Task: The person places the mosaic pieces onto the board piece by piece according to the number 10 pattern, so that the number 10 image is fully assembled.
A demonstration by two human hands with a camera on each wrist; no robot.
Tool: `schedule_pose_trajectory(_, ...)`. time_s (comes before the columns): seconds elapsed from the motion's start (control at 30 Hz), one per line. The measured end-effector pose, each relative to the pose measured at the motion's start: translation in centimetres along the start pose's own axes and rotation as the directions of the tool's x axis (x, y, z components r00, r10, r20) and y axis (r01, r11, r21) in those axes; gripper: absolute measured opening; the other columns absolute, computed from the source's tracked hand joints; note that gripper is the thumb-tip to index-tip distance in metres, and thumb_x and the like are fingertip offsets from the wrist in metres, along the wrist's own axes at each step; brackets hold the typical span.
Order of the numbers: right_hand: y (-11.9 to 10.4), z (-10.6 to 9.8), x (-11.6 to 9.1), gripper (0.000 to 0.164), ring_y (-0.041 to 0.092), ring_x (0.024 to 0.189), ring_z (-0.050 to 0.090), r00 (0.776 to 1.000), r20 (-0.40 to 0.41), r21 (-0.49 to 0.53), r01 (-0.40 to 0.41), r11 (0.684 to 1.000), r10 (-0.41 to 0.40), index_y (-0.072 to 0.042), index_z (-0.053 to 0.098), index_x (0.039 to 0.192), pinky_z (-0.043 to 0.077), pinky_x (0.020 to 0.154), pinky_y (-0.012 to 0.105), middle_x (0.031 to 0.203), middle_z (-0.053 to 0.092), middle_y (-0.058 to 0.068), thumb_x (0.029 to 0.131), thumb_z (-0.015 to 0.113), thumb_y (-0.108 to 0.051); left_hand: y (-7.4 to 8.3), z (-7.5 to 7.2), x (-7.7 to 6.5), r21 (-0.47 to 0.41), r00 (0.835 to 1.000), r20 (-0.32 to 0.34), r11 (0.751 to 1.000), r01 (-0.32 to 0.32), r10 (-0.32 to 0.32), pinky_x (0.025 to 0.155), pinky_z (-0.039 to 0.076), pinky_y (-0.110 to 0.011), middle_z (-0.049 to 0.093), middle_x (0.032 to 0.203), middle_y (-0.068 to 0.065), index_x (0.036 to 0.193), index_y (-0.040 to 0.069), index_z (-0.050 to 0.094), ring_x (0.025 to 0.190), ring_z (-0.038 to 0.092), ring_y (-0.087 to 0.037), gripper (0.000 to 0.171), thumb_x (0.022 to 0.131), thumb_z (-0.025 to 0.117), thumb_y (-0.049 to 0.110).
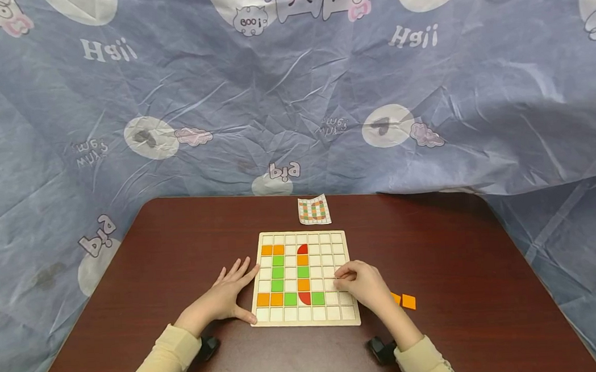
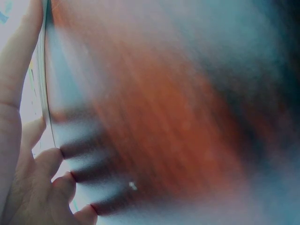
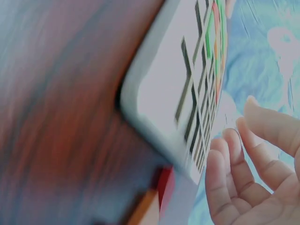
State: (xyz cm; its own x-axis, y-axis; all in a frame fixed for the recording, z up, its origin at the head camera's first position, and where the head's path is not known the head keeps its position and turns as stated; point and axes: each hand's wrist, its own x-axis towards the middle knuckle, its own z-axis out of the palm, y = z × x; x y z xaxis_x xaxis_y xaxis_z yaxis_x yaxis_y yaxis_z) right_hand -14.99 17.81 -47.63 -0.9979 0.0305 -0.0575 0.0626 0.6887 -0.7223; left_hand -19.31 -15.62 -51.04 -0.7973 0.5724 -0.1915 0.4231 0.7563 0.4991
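Note:
A pale wooden grid board [image 1: 306,324] lies on the table, with orange, green and red pieces in some of its cells. My left hand [image 1: 222,297] is spread along the board's left side, thumb at the near left corner and index fingertip at the edge. Over the right-hand columns hovers my right hand [image 1: 361,284], its fingers bent toward the thumb. In the right wrist view these fingers [image 3: 234,164] curve loosely beside the board, with no piece visible between them. An orange square tile [image 1: 409,301] lies by the right forearm, another partly hidden under the wrist.
A small paper card [image 1: 314,210] with a coloured grid pattern lies behind the board. In the right wrist view, a red piece [image 3: 165,187] sits on the dark brown table [image 1: 193,226] near the board's corner. A blue printed cloth [image 1: 292,95] hangs behind the table.

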Motion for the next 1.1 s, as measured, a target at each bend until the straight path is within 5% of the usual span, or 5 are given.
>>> schedule_pose_trajectory(0.4,3.3,-3.7,-0.6,0.022,0.018,0.088,0.064,0.998,0.022,-0.089,-0.059,0.994,0.061,-0.007,0.074,0.100,0.055,0.075,0.033,0.096,0.070,0.005,0.079,0.081,-0.013,0.1,-0.1,0.0,0.008,1.000,-0.007,1.000,-0.008,0.008,0.118,0.007,-0.067,0.010,0.164,-0.021,0.158,0.012,0.023,0.152,0.005,-0.043,0.126,0.058,0.087,0.056)
schedule_pose_trajectory(1.1,4.5,-2.7,-0.6,0.026,0.017,0.085,0.052,0.997,0.051,-0.130,-0.045,0.990,0.052,-0.010,0.073,0.094,0.043,0.076,0.031,0.092,0.060,0.002,0.072,0.087,-0.012,0.0,0.1,0.1,0.000,1.000,-0.007,1.000,-0.004,0.004,0.118,0.007,-0.066,0.010,0.165,-0.020,0.158,0.014,0.023,0.152,0.004,-0.041,0.126,0.058,0.086,0.058)
